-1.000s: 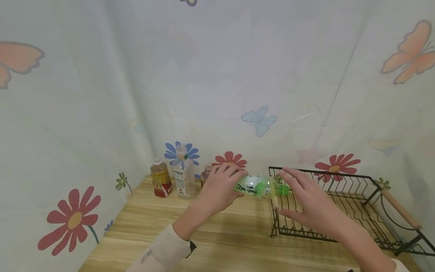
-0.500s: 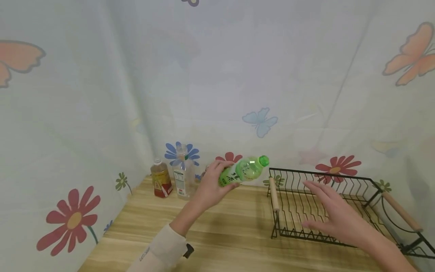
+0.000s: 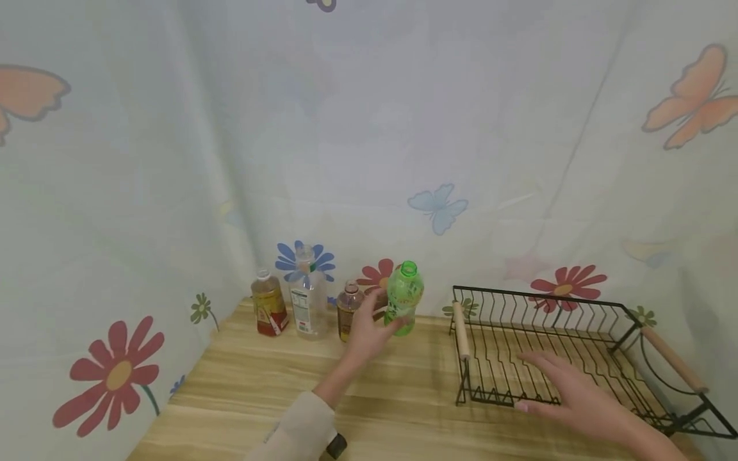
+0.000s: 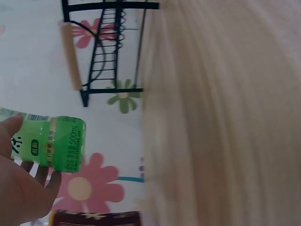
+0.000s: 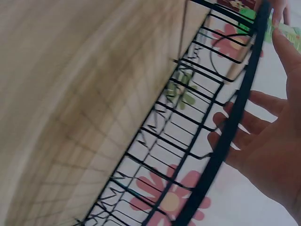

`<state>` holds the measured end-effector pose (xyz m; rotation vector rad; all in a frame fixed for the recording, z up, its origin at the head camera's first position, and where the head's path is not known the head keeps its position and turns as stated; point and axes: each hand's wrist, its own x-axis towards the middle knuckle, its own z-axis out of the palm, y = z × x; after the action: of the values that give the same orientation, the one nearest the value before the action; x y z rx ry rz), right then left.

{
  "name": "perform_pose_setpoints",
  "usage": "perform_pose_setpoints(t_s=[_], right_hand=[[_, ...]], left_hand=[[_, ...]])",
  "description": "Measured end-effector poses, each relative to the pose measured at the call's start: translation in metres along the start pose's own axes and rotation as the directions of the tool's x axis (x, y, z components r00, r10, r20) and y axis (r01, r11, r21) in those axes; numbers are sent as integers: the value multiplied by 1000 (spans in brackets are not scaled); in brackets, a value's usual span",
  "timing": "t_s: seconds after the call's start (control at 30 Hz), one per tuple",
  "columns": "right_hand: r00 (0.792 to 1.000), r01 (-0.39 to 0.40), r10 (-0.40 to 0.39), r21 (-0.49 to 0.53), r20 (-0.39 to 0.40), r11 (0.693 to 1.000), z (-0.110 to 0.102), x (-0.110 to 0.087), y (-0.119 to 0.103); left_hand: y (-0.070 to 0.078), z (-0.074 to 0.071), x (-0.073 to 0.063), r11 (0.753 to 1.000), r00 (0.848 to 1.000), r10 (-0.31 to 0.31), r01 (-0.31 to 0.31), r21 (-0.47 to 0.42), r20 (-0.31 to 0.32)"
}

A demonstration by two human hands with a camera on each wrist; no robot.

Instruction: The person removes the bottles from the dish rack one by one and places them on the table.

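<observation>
My left hand (image 3: 368, 330) grips a green tea bottle (image 3: 405, 289) around its side. The bottle stands upright, neck up. In the left wrist view, a gap shows between the bottle's base (image 4: 70, 141) and the tabletop. Just left of it, a brown bottle (image 3: 348, 308) stands partly behind the left hand. My right hand (image 3: 567, 397) hovers at the near side of a black wire dish rack (image 3: 462, 330), fingers and thumb spread and nothing held. In the right wrist view, its fingertips overlap the rack's long rail (image 5: 207, 181).
A clear bottle (image 3: 308, 307) and an amber bottle (image 3: 270, 306) with a red and yellow label stand at the back left of the wooden table (image 3: 254, 384). Behind the table hangs a flower and butterfly curtain (image 3: 369, 128). The rack has a second wooden handle (image 3: 674, 358) at its right.
My left hand has turned the green tea bottle from lying sideways to upright and lowered it beside the brown bottle. My right hand has moved away from the bottle, right and down.
</observation>
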<state>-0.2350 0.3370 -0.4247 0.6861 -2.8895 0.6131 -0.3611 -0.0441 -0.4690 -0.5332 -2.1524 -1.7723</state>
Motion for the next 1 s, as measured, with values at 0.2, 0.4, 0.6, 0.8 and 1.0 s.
perform_pose_setpoints(t_s=[0.2,0.4,0.6,0.8,1.0], right_hand=[[996,-84,83,48,28,995,8,-6,9],[984,-134,118,117,132,984,11,-5,12],[981,-101,73,151,181,983,14,-3,16],[980,-84,27,284,199,955,14,-3,21],[973,-102,9,397,229,912,10,-6,25]], left_hand=[[-25,19,1,996,996,-86,86,2,-26],[-45,23,3,987,987,-156,157,42,-25],[-56,25,6,973,973,-227,229,40,-32],[-59,23,10,965,967,-256,256,63,-19],[-57,21,10,964,966,-260,259,66,7]])
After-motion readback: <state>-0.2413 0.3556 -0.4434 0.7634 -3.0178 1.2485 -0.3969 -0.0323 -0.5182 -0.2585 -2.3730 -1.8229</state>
